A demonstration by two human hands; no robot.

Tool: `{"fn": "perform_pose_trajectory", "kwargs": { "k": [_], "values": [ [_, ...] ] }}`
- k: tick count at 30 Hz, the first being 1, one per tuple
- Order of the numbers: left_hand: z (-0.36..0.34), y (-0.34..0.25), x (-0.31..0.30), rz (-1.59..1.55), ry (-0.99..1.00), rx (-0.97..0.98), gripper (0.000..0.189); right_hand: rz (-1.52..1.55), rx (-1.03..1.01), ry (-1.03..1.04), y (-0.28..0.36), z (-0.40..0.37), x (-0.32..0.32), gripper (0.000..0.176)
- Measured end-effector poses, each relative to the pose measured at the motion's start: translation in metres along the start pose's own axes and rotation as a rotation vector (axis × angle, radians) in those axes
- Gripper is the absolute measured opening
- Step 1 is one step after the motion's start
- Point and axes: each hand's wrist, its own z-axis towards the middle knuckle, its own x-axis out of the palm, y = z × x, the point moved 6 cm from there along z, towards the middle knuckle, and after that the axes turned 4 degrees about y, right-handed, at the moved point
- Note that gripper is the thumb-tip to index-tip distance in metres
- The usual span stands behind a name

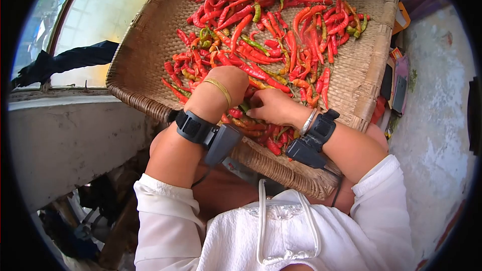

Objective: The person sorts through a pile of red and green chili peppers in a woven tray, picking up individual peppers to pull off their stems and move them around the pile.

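Peppers [292, 45] spread from far edge to near edge of a woven basket [359, 75], between a window [90, 17] and a pale, patchy wall [437, 130], while toward the near edge the left hand [228, 84], fingers hidden, and right hand [276, 106], fingers curled narrow, work close together, whether gripping anything I cannot tell.

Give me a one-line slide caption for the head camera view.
Left hand and right hand close together among mostly red chilli peppers in a woven basket.
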Motion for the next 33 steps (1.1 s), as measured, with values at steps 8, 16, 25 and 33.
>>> {"fn": "perform_pose_trajectory", "kwargs": {
  "k": [8,16,25,33],
  "values": [
    [-0.008,-0.006,-0.016,-0.132,-0.038,0.212,0.017,0.047,-0.069,-0.016,0.001,0.000,-0.016,0.024],
    [-0.022,-0.006,-0.047,-0.372,-0.591,0.389,0.032,0.613,-0.072,-0.048,0.014,-0.021,-0.062,0.009],
    [-0.009,-0.006,-0.051,-0.431,-0.418,0.236,0.028,0.410,-0.079,-0.052,0.018,-0.053,-0.098,0.014],
    [0.004,0.000,-0.048,-0.502,-0.396,0.174,0.020,0.660,-0.267,-0.450,-0.006,-0.075,-0.158,0.027]
  ]
}}
